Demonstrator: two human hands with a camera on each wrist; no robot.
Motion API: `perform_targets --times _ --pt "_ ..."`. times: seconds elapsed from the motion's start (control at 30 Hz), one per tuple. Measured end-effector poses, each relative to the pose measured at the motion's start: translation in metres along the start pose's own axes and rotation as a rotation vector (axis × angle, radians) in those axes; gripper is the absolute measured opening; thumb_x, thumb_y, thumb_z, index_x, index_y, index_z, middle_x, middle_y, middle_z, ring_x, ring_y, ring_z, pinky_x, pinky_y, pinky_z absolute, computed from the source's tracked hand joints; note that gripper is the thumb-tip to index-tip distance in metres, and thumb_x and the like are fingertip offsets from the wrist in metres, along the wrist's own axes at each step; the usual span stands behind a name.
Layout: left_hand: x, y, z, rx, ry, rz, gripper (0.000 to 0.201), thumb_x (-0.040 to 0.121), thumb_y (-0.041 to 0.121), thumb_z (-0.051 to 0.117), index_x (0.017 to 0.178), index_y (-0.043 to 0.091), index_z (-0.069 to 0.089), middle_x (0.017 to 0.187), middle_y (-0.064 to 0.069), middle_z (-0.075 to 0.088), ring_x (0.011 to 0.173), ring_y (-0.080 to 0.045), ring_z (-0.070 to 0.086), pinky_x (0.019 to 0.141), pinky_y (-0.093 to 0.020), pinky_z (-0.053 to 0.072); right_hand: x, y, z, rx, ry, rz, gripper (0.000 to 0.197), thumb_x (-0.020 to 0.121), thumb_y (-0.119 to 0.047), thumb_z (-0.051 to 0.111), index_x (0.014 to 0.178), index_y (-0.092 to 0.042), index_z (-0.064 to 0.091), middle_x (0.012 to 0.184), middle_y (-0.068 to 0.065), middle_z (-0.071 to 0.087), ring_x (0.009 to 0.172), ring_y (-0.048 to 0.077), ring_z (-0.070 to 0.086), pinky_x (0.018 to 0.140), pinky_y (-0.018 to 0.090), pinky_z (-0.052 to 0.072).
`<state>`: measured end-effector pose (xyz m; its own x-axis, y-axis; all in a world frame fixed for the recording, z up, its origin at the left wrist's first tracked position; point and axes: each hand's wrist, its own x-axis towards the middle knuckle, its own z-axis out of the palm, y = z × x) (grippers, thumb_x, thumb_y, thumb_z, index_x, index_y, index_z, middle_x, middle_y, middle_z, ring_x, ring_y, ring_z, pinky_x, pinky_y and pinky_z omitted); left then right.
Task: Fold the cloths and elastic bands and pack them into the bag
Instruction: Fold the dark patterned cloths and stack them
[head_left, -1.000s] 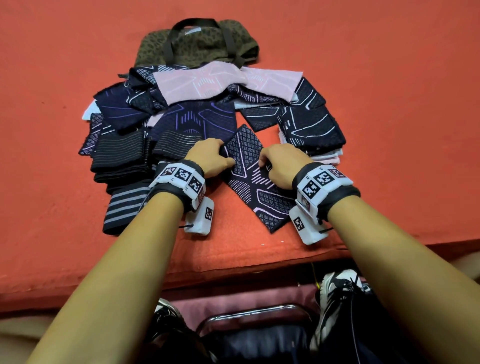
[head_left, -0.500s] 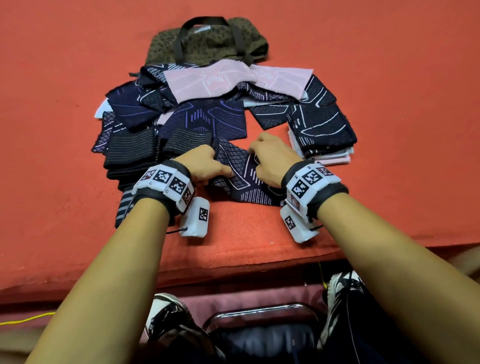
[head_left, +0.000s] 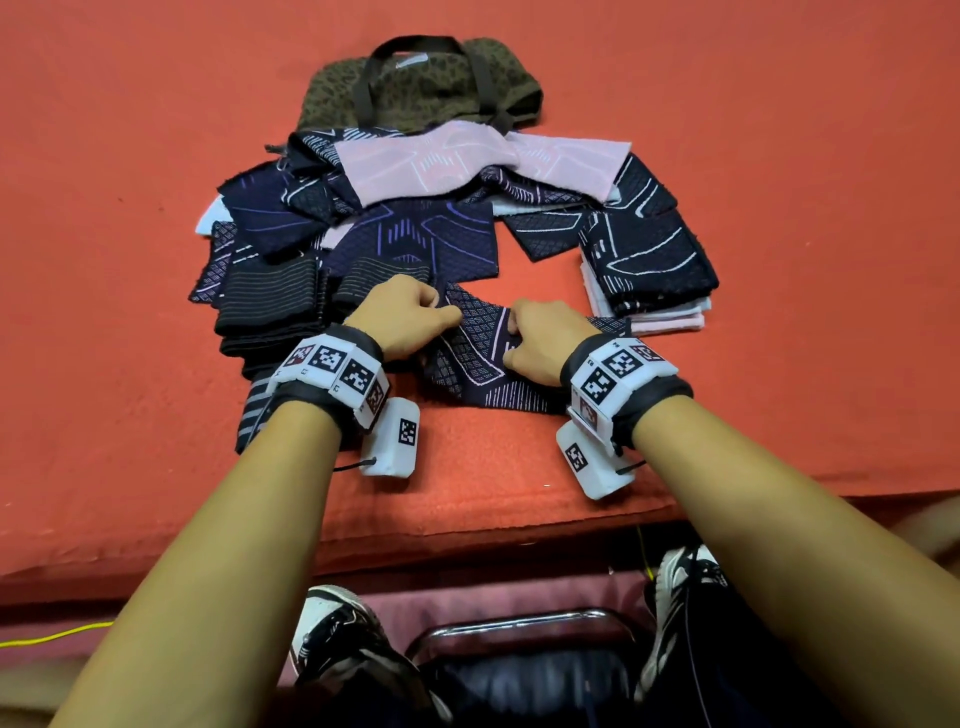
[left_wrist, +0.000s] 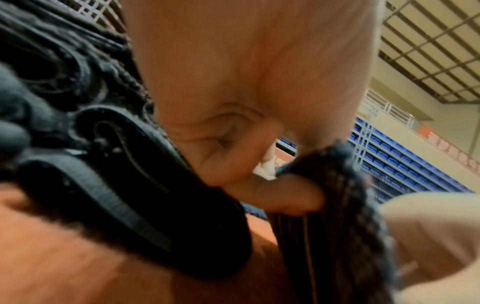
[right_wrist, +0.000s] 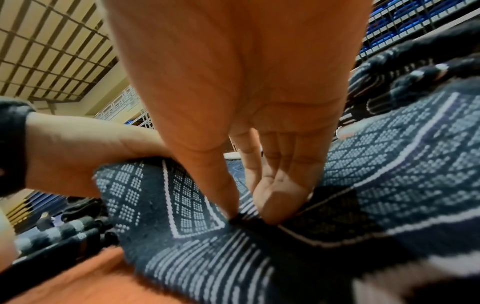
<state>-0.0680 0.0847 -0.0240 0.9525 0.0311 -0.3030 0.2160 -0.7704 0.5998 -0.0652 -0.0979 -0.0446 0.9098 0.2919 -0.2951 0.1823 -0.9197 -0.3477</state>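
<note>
Two hands (head_left: 475, 332), knitted grid-patterned cloth (head_left: 475, 364)

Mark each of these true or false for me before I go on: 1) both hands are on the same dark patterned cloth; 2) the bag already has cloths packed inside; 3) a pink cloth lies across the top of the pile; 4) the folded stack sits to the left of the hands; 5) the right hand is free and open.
1) True: the left hand and right hand both pinch the dark patterned cloth.
2) False: the bag lies flat beyond the pile; its inside cannot be seen.
3) True: the pink cloth lies across the pile's far side.
4) False: the folded stack sits to the right.
5) False: its fingers pinch the cloth.
</note>
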Motion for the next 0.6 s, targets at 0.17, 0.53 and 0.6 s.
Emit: perform_targets --times 0.17,0.53,0.6 --pt "-0.007 -0.004 -0.006 0.081 -0.094 -0.053 0.026 0.082 0.033 0.067 0.065 0.015 0.058 0.062 -0.014 0.069 0.041 -0.016 0.061 0.052 -0.023 0.048 0.0 0.001 0.004 -0.009 0.02 0.004 0.044 0.087 -0.027 0.06 0.125 -0.008 0.048 0.12 0.016 0.056 0.107 0.035 0.057 0.091 0.039 0.05" --pt "-0.012 -0.006 -0.019 0.11 -0.038 -0.132 0.036 0.083 0.035 0.067 0.058 0.015 0.05 0.05 -0.005 0.059 0.047 -0.024 0.057 0.044 -0.02 0.037 -0.007 -0.003 0.004 -0.021 0.064 -0.085 0.036 0.086 -0.023 0.059 0.119 -0.012 0.053 0.126 0.011 0.041 0.119 0.03 0.037 0.101 0.043 0.042" --pt "-0.011 -0.005 -0.02 0.128 -0.003 -0.117 0.04 0.083 0.035 0.067 0.056 0.018 0.042 0.055 -0.002 0.051 0.054 -0.022 0.05 0.05 -0.025 0.035 -0.007 -0.002 0.004 -0.011 0.079 -0.092 0.033 0.085 -0.019 0.059 0.117 -0.014 0.056 0.124 0.01 0.041 0.117 0.028 0.038 0.099 0.041 0.043"
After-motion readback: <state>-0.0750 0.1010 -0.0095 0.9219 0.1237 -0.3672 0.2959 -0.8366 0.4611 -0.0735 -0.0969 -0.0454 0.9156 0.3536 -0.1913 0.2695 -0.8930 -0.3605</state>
